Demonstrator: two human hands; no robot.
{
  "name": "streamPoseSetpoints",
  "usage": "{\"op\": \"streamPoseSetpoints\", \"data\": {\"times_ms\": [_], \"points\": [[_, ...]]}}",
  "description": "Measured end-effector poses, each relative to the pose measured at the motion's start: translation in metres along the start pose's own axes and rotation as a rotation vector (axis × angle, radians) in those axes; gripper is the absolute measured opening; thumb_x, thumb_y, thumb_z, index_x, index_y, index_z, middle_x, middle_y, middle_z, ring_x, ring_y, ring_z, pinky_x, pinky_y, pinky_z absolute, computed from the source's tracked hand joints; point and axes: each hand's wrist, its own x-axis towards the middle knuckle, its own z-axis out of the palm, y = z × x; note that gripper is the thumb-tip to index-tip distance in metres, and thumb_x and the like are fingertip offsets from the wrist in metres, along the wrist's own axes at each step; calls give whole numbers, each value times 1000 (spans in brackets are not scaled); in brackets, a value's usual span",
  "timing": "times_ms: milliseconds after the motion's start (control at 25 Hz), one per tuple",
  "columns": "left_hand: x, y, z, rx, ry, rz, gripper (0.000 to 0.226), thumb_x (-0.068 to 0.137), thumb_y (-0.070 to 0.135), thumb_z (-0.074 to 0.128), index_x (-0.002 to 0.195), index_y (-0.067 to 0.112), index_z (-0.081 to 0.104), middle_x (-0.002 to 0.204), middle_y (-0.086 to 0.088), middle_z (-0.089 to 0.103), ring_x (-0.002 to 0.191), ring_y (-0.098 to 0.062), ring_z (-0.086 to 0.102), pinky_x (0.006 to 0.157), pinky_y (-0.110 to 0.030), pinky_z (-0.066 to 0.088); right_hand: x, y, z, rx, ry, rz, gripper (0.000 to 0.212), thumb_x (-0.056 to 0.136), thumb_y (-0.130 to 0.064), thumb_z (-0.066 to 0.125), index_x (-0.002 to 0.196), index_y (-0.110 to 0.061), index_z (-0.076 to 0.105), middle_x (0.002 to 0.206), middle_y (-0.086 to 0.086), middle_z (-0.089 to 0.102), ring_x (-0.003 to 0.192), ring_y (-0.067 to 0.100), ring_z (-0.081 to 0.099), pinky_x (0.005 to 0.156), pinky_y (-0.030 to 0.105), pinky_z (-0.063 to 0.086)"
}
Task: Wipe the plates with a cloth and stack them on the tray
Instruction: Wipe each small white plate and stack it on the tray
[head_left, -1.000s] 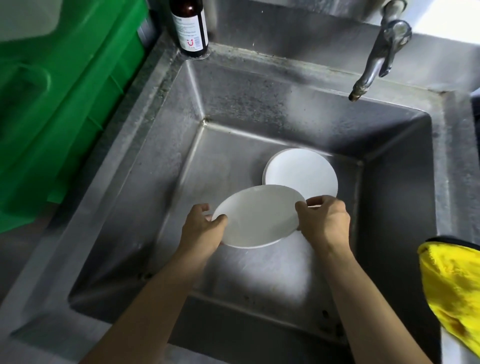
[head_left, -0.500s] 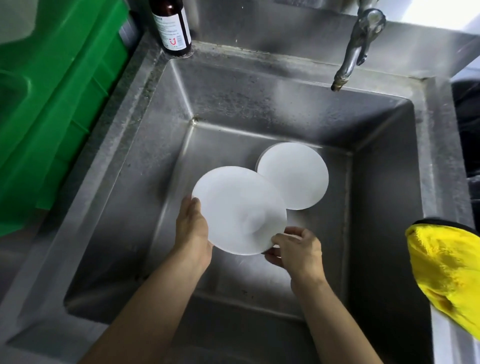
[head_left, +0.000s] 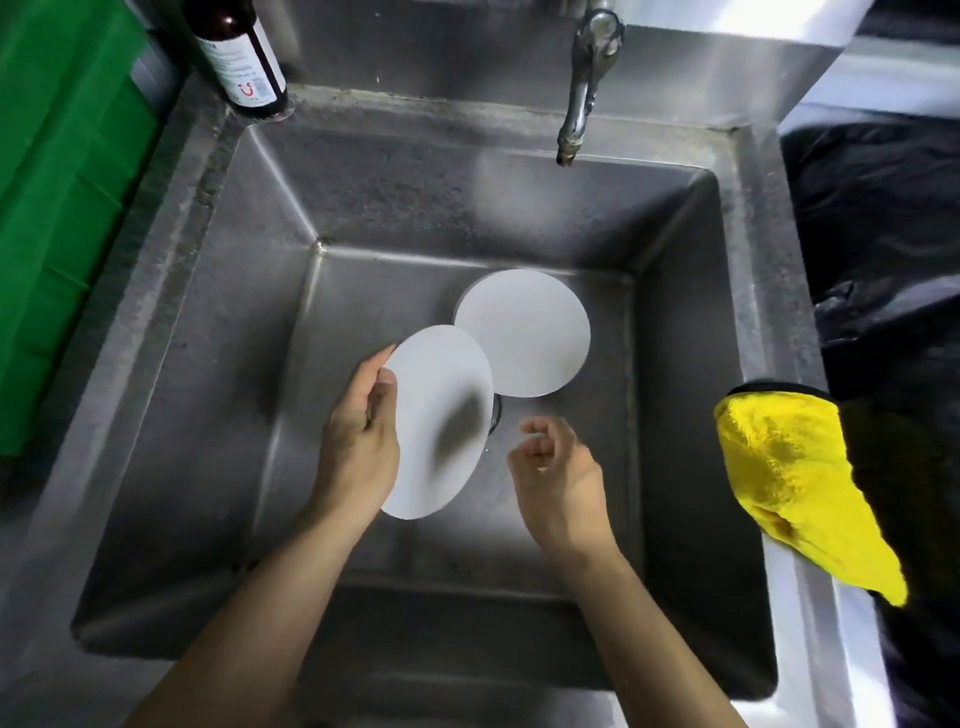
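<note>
At the far left a green crate (head_left: 62, 208) and a brown bottle (head_left: 241, 57) border the steel sink (head_left: 208, 312), over whose basin the left hand (head_left: 358, 447) alone now pinches the tilted plate (head_left: 441, 421) by its rim. Beyond a second plate (head_left: 524, 332) lying flat on the basin floor, the right hand (head_left: 561, 467) has just let go, fingers loosely curled on nothing, so it seems free to fetch the yellow cloth (head_left: 795, 478) draped on the sink's right edge. Nothing lies between them; no tray shows.

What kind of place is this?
Probably a kitchen dishwashing area: a deep steel sink with a tap, a white plate lying in it, a yellow cloth at its right edge.
</note>
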Motion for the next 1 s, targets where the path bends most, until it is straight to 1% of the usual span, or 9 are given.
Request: {"op": "streamPoseSetpoints", "data": {"times_ms": [120, 200, 280, 400, 520, 640, 800, 920, 1000], "points": [[-5, 8, 8, -27, -27, -37, 30, 107, 34, 38, 128, 44, 57, 117, 17, 61, 108, -9, 54, 89, -26, 40, 0, 2, -21, -49, 161, -275, 22, 91, -12, 58, 109, -22, 64, 104, -2, 67, 94, 18, 65, 83, 35, 53], [-10, 17, 15, -43, -52, -39, 30, 107, 33, 38, 128, 43, 57, 115, 18, 61, 106, -6, 56, 88, -25, 41, 5, 10, -37, -198, 298, -460, 25, 88, -7, 61, 111, -17, 66, 105, 3, 68, 94, 25, 62, 84, 41, 52], [-15, 28, 19, -61, -67, -36, 29, 107, 32, 39, 127, 41, 58, 114, 21, 62, 101, 5, 56, 85, -19, 42, 7, 16, -58, -347, 425, -528, 28, 87, -7, 63, 114, -16, 67, 106, 7, 67, 92, 29, 58, 82, 42, 49], [-23, 47, 23, -104, -85, -38, 27, 107, 31, 40, 123, 41, 58, 107, 29, 61, 89, 22, 54, 73, -6, 43, 2, 25, -90, -443, 594, -501, 36, 84, -12, 64, 120, -18, 66, 113, 6, 65, 100, 32, 54, 84, 42, 40], [-29, 65, 23, -145, -104, -56, 27, 106, 32, 41, 126, 39, 59, 110, 25, 63, 97, 15, 55, 81, -17, 45, 2, 45, -116, -543, 721, -340, 50, 80, -20, 67, 129, -18, 61, 130, 9, 61, 119, 36, 52, 98, 47, 36], [-36, 81, 19, -189, -105, -90, 25, 106, 33, 42, 122, 41, 59, 112, 24, 63, 103, 7, 57, 87, -22, 47, 2, 69, -136, -583, 660, -75, 70, 80, -31, 76, 144, -17, 51, 151, 16, 47, 139, 41, 40, 110, 57, 30], [-44, 105, 11, -202, -102, -90, 23, 106, 32, 43, 118, 41, 60, 106, 30, 62, 96, 13, 56, 88, -23, 47, 2, 79, -144, -602, 597, -113, 58, 84, -19, 76, 139, -15, 57, 144, 25, 49, 124, 53, 47, 97, 60, 41], [-48, 121, 3, -228, -107, -92, 22, 105, 30, 45, 110, 44, 61, 106, 28, 64, 100, 4, 60, 96, -29, 49, -5, 75, -147, -569, 619, -154, 51, 84, -8, 75, 133, -13, 62, 130, 31, 55, 105, 54, 51, 87, 59, 42], [-55, 132, -4, -225, -106, -73, 22, 104, 29, 46, 107, 44, 62, 103, 27, 65, 97, 4, 61, 93, -29, 50, -11, 67, -149, -523, 628, -167, 50, 87, -9, 73, 135, -13, 61, 124, 32, 56, 101, 53, 51, 85, 58, 41]]}}
